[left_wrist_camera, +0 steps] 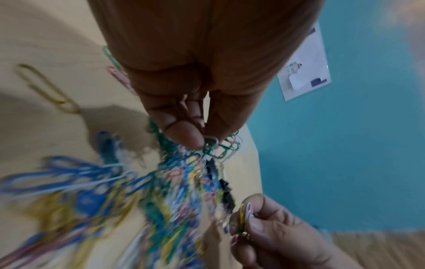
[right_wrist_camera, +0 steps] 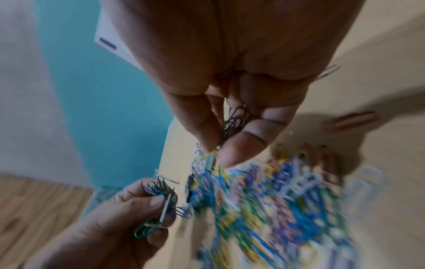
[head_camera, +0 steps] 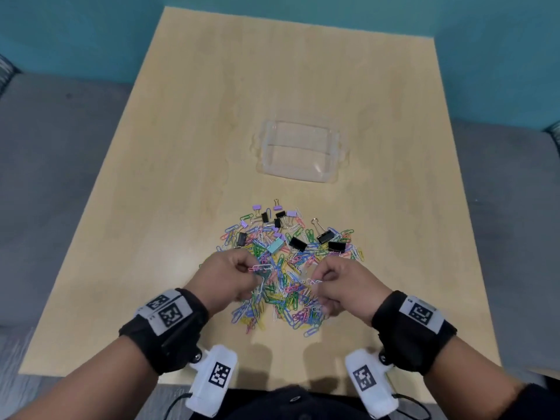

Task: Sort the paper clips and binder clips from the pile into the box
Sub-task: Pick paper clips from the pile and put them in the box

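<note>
A pile (head_camera: pixel 288 268) of coloured paper clips mixed with black, purple and mint binder clips (head_camera: pixel 298 243) lies on the wooden table. Beyond it stands a clear plastic box (head_camera: pixel 298 153) with two compartments, both bare. My left hand (head_camera: pixel 242 275) hovers over the pile's left side and pinches a small bunch of paper clips (left_wrist_camera: pixel 216 147) between thumb and fingers. Over the pile's right side, my right hand (head_camera: pixel 325 284) pinches another bunch of paper clips (right_wrist_camera: pixel 232 125). The wrist views are blurred around the pile.
The light wooden table (head_camera: pixel 212 116) runs up to a teal wall (head_camera: pixel 91 34). Grey seating flanks it left and right (head_camera: pixel 54 177). A single yellow paper clip (left_wrist_camera: pixel 46 89) lies apart from the pile. A white sheet (left_wrist_camera: pixel 303 65) hangs on the wall.
</note>
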